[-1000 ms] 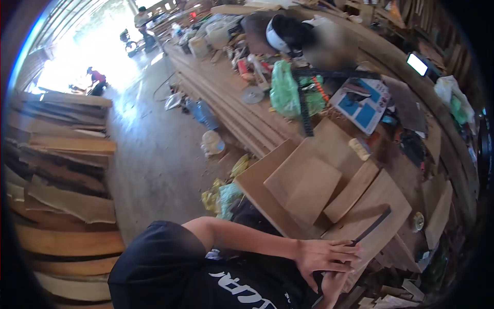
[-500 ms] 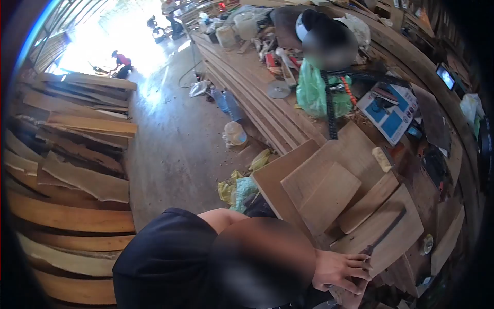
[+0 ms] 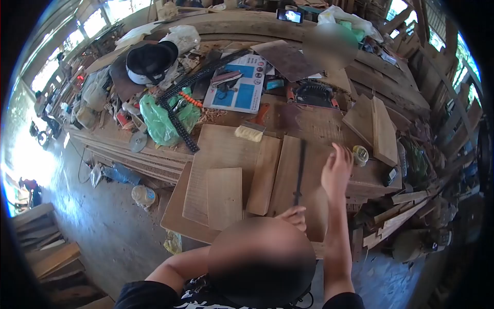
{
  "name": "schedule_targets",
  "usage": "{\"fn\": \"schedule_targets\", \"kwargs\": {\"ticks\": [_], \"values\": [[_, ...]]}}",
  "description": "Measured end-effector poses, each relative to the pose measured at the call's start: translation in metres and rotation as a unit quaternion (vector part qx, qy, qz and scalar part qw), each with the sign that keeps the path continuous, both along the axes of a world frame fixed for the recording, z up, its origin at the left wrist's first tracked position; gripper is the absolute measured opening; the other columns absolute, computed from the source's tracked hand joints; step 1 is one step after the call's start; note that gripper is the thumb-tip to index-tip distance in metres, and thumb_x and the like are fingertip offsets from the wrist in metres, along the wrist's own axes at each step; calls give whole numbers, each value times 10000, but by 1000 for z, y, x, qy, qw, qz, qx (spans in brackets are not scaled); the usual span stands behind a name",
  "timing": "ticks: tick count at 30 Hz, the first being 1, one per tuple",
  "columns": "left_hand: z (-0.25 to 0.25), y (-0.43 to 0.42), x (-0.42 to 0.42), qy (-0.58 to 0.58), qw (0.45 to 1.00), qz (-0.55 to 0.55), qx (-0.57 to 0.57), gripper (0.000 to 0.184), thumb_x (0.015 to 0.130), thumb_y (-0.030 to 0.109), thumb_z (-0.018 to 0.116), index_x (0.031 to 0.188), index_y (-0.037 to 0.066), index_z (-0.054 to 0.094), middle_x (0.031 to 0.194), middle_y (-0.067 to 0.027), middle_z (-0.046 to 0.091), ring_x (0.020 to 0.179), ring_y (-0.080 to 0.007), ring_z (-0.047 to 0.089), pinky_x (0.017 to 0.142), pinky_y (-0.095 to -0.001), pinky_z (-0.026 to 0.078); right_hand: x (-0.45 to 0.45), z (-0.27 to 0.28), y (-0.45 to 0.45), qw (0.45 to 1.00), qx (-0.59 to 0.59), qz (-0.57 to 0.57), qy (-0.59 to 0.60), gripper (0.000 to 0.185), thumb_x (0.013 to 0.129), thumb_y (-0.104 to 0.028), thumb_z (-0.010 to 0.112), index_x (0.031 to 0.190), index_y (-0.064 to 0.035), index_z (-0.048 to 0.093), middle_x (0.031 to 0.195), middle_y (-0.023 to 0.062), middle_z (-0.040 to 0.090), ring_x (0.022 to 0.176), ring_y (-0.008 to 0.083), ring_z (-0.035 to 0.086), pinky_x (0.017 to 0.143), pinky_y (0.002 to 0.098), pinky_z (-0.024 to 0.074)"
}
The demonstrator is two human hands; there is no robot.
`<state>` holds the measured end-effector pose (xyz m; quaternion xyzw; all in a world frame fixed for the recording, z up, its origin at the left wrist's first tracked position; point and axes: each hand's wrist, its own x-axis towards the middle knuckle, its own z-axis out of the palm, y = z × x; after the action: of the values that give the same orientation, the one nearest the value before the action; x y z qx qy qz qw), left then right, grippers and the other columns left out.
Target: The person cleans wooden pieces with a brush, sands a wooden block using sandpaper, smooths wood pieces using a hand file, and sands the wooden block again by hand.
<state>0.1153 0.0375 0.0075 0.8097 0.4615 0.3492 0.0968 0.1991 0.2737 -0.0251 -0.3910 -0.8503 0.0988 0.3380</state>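
My left hand (image 3: 293, 217) is closed around the lower end of a long, dark, narrow tool (image 3: 300, 172); a blurred patch partly hides this hand. The tool points away over a pale wooden board (image 3: 286, 172). To its right my right hand (image 3: 337, 172) is raised over the bench, fingers stretched out and holding nothing visible, close to a yellow tape measure (image 3: 360, 155). A narrow wooden piece (image 3: 264, 175) and a small rectangular board (image 3: 224, 198) lie left of the tool. A wide brush (image 3: 249, 133) with pale bristles rests above them.
Farther back are a green plastic bag (image 3: 162, 123), a black square (image 3: 175, 121), a blue and white box (image 3: 235, 85) and a dark cap (image 3: 149, 62). Wooden pieces (image 3: 383, 131) stand at the right. Scrap wood (image 3: 399, 221) is piled at the lower right.
The view has swung right, bringing the bench to the middle. My right hand now shows apart from the tool, raised at its right. My left hand remains at the tool's lower end.
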Motion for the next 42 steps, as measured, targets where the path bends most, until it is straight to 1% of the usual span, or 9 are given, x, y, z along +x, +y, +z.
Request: {"fn": "schedule_targets", "kwargs": {"ticks": [2,4,10,17,20,25,30,33,42], "values": [[2,3,3,-8,1000,10,1,180,736,179,702,812,42,613,843,-106,555,993,-297,590,1186,-536,368,-17,-16,0,995,75,-41,-52,356,956,-58,548,1306,-28,606,1349,241,591,1351,461,473,1142,539,382],[10,-1,9,-22,1000,18,11,168,755,176,698,806,43,610,842,-102,559,962,-288,586,1149,-526,394,-17,-17,2,997,64,-33,-37,357,945,-60,550,1295,-24,607,1355,247,586,1347,469,474,1139,543,388],[34,-50,8,-78,992,-75,-71,170,764,183,691,790,44,598,846,-104,553,988,-294,586,1185,-526,357,-18,-12,-1,998,51,-35,-24,354,928,-60,559,1276,-12,612,1351,252,591,1336,482,482,1110,541,420],[12,-11,-25,-45,999,-5,-9,158,742,158,712,804,42,624,843,-103,561,982,-289,595,1203,-565,350,-20,-15,-1,996,76,-44,3,306,921,-42,561,1215,-25,645,1296,211,630,1266,452,526,1073,521,442],[35,-35,-7,-72,997,-15,-26,130,761,148,717,787,58,627,832,-80,553,975,-264,601,1161,-572,391,-20,-11,-1,996,76,-31,15,300,918,-45,569,1206,-20,646,1274,209,638,1262,449,527,1066,520,445],[30,-66,3,-73,994,-48,-66,139,785,166,723,792,68,624,834,-65,549,969,-245,607,1157,-552,399,-20,-13,-2,998,55,-34,-6,315,925,-94,594,1225,-9,637,1289,232,620,1293,470,509,1075,541,439],[5,-32,-13,10,1000,20,-6,141,738,145,708,774,58,603,845,-77,578,982,-272,612,1168,-540,399,-20,-11,-2,998,54,-37,-9,313,929,-110,593,1220,-9,648,1289,229,622,1303,477,500,1080,540,437],[5,-36,-8,9,999,24,-25,148,738,150,712,775,59,602,842,-77,577,973,-269,612,1166,-541,399,-19,-10,-3,998,47,-36,-4,315,928,-115,596,1221,-10,649,1285,226,623,1299,478,502,1081,540,436],[9,-76,14,3,997,-40,-61,201,743,209,729,818,55,624,897,-112,589,1041,-290,598,1215,-530,326,-21,-13,-3,998,51,-41,-12,315,940,-139,595,1226,-18,645,1288,221,624,1309,471,496,1086,541,427]]}}
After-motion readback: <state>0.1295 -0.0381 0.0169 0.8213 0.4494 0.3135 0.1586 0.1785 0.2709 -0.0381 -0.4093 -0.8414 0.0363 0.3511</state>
